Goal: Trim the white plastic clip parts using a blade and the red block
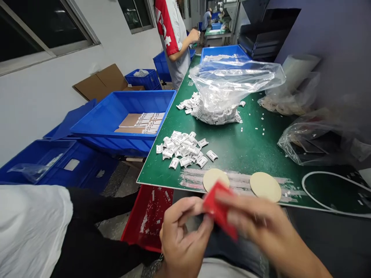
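Two bare hands work a small, flexible red piece (218,206) in the air just off the near edge of the green-topped table (246,154). The left hand (184,235) curls its fingers (199,206) in on the piece's lower edge, pinching it; the right hand (268,220) is blurred, its fingers (240,202) lying across the upper side (grip or mere touch, I cannot tell). The handling of this red piece looks like the step in hand. Just beyond lie a round tan disc (216,179) and a second round tan disc (265,187), then a loose heap of white moulded clips (182,148) and a clear plastic bag (223,88) holding more. A red plastic crate (146,218) sits below the table's edge, and a person in a red-and-white shirt (172,34) stands farther along.
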{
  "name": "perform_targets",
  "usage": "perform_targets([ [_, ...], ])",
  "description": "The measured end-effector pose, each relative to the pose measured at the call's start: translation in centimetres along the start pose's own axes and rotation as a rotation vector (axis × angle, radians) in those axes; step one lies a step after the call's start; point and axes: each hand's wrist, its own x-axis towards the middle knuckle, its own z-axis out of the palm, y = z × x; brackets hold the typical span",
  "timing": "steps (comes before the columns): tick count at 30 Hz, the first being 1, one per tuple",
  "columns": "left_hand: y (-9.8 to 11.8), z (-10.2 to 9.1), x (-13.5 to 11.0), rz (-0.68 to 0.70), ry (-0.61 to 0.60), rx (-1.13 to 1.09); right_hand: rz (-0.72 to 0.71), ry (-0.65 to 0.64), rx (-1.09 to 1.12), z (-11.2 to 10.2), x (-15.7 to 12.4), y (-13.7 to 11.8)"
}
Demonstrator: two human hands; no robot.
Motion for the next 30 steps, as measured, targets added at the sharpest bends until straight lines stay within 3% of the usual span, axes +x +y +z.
perform_targets([
  [3, 0.6, 0.7, 0.8, 0.022, -0.007, -0.152, 0.13, 0.121, 0.144, -0.3, -0.4, 0.0],
  [6, 0.8, 0.9, 1.5, -0.088, -0.047, -0.232, 0.198, 0.17, 0.227, -0.4, -1.7, 0.1],
  [10, 0.4, 0.5, 1.6, -0.199, -0.023, -0.18, 0.257, 0.172, 0.32, 0.2, -3.3, -0.3],
  [16, 0.4, 0.0, 1.4, -0.161, -0.046, -0.11, 0.407, 0.22, 0.6, 1.4, -3.4, -1.3],
  [20, 0.6, 0.1, 1.7, -0.232, -0.062, -0.104, 0.376, 0.112, 0.792, 1.7, -3.8, -1.0],
  [24, 1.0, -0.1, 1.9, -0.275, -0.146, -0.128, 0.463, -0.015, 0.921, 1.4, -4.5, -1.2],
  [25, 1.0, -0.2, 1.8, -0.249, -0.148, -0.115, 0.444, -0.075, 0.947, 1.3, -4.6, -1.4],
  [28, 0.7, -0.7, 1.0, -0.042, -0.128, -0.004, 0.257, -0.437, 0.965, 1.2, -4.1, -2.0],
  [29, 0.4, -0.9, 0.6, 0.053, -0.123, 0.041, 0.215, -0.494, 0.888, 1.2, -3.7, -2.1],
  [30, 0.2, -1.1, 0.2, 0.142, -0.115, 0.081, 0.201, -0.445, 0.764, 1.3, -3.2, -2.1],
])
